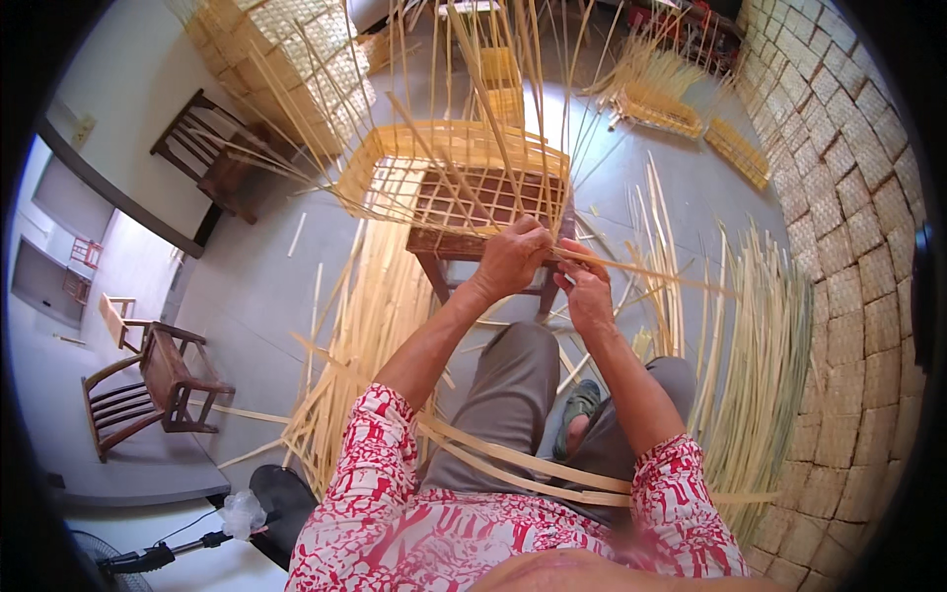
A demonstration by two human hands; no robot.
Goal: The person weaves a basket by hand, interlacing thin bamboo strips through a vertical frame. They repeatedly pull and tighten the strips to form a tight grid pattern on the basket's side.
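Observation:
A half-woven bamboo basket (360, 163) with an open grid bottom and long upright stakes rests on a dark red wooden stool (449, 244) in front of me. My left hand (513, 259) is closed at the basket's near right corner, its fingers pinched on the woven edge. Just to its right, my right hand (586, 288) pinches a thin bamboo strip (661, 270) that runs out to the right from the corner. The fingertips of both hands nearly meet there, and the strip's inner end is hidden among them. Flat bamboo strips (523, 462) lie across my lap.
Long pale splints (370, 296) cover the floor at left; greenish strips (755, 335) lie at right, beside stacked woven panels (848, 257). Wooden chairs (163, 370) stand at left. Another unfinished basket (659, 111) sits far right. A fan (138, 560) is at lower left.

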